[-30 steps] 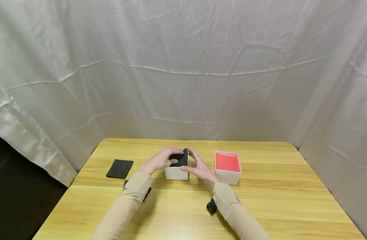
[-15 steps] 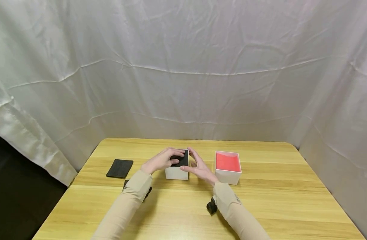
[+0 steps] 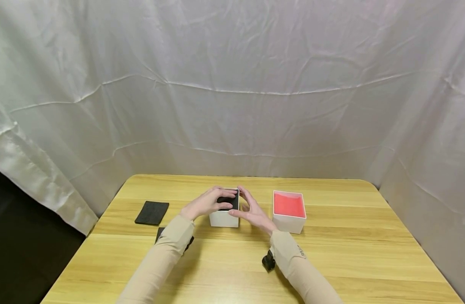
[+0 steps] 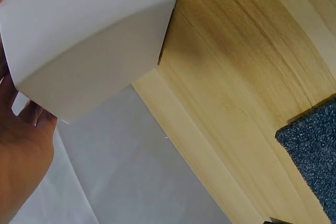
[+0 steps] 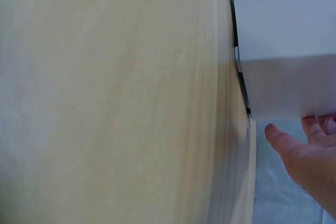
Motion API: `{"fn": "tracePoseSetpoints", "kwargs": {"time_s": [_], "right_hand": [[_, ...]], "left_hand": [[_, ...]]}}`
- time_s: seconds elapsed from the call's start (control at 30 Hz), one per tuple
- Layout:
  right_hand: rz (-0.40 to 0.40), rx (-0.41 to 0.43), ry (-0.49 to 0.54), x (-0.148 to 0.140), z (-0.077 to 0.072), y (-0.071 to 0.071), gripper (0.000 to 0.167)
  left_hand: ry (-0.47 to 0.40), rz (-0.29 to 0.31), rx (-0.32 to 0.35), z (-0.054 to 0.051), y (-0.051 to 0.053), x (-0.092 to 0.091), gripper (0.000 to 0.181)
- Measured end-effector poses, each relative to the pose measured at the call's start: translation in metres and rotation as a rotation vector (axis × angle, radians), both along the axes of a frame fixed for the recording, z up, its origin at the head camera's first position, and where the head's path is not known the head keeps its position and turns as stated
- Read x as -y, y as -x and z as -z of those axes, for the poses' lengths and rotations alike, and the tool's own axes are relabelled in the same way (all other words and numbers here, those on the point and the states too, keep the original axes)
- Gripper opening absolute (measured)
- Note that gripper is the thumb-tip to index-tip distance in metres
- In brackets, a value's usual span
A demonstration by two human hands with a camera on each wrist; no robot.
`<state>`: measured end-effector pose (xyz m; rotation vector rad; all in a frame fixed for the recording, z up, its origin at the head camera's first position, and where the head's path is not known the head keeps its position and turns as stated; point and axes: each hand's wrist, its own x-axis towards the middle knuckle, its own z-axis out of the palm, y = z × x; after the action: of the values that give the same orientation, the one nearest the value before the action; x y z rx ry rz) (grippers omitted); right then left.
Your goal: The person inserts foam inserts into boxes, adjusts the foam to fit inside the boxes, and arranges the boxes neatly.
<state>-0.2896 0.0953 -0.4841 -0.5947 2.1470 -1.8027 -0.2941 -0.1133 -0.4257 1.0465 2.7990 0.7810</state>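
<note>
A white square box (image 3: 224,219) stands mid-table, and a black foam pad (image 3: 235,203) lies inside it. From the left, my left hand (image 3: 206,203) reaches over the rim, its spread fingers and thumb resting on the pad. My right hand (image 3: 256,214) holds the box's right side, thumb at the front corner and index finger at the back. In the left wrist view the box (image 4: 100,61) hides the left fingertips inside. The right wrist view has the right hand (image 5: 315,171) against the box's side (image 5: 289,82), one finger held apart from it.
A second white box (image 3: 287,226) with a red sheet (image 3: 288,205) inside stands to the right. On the left lies a black square pad (image 3: 151,213); another dark piece (image 3: 159,232) shows partly behind the left sleeve. A pale curtain (image 3: 255,122) hangs behind the wooden table.
The pad's raised back right corner has gone down inside the box. My left hand has slid slightly right over the pad. The right hand and both boxes look unmoved.
</note>
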Motion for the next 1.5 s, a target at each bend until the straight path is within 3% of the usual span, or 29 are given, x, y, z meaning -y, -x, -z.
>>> {"fn": "tracePoseSetpoints", "kwargs": {"time_s": [0.2,0.4,0.63,0.8,1.03,1.17,1.5], "right_hand": [[-0.004,0.002,-0.012,0.0,0.0,0.0,0.094],[-0.004,0.001,-0.019,0.0,-0.001,-0.001,0.095],[-0.006,-0.001,-0.016,-0.001,0.0,-0.001,0.095],[-0.004,-0.004,-0.019,-0.001,0.0,0.0,0.095],[-0.005,0.003,-0.016,0.0,0.0,0.0,0.095],[-0.009,0.006,-0.018,0.0,0.0,-0.001,0.095],[-0.004,0.007,-0.012,0.001,-0.001,-0.001,0.094]], "left_hand": [[-0.006,0.024,-0.036,0.002,0.003,-0.003,0.04],[0.002,0.016,0.009,0.0,0.005,-0.002,0.04],[0.058,0.037,0.04,-0.008,0.003,0.0,0.039],[0.096,0.043,-0.001,-0.007,0.004,0.0,0.038],[0.085,0.055,-0.035,-0.002,0.006,0.0,0.036],[0.079,0.044,-0.022,-0.004,0.006,0.003,0.037],[0.161,-0.011,-0.053,-0.005,0.007,0.001,0.035]]}}
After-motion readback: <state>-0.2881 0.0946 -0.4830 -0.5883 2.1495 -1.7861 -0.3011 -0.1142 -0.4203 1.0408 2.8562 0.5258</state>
